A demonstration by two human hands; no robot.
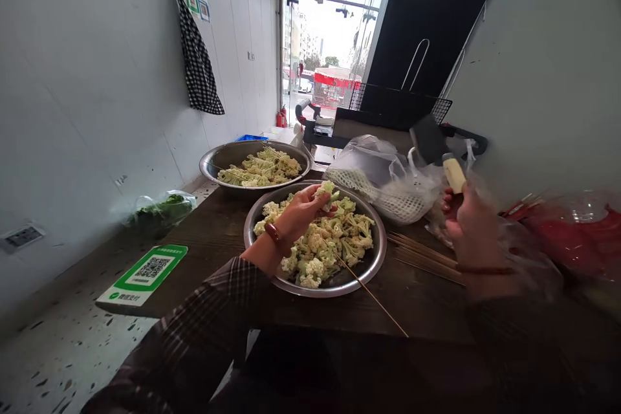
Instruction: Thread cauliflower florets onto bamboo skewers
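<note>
My left hand (pixel 301 212) is closed on a cauliflower floret (pixel 326 191) above the near metal bowl (pixel 381 252). Many cut cauliflower pieces (pixel 356 242) fill that bowl. A thin skewer (pixel 373 297) slants from among the pieces over the near rim onto the dark table. To the right of the bowl, my right hand (pixel 463 210) is raised, blurred by motion, with its fingers wrapped round the pale handle of a cleaver (pixel 455 173). The dark blade points up and to the left. Loose skewers (pixel 427 257) lie on the table between the bowl and my right forearm.
A second metal bowl (pixel 208 171) of cauliflower stands at the back left. Behind the near bowl are plastic bags (pixel 388 187) with netted contents. Red plastic bags (pixel 572 239) lie at the right. A green payment card (pixel 150 272) sits on the table's left corner (pixel 194 233).
</note>
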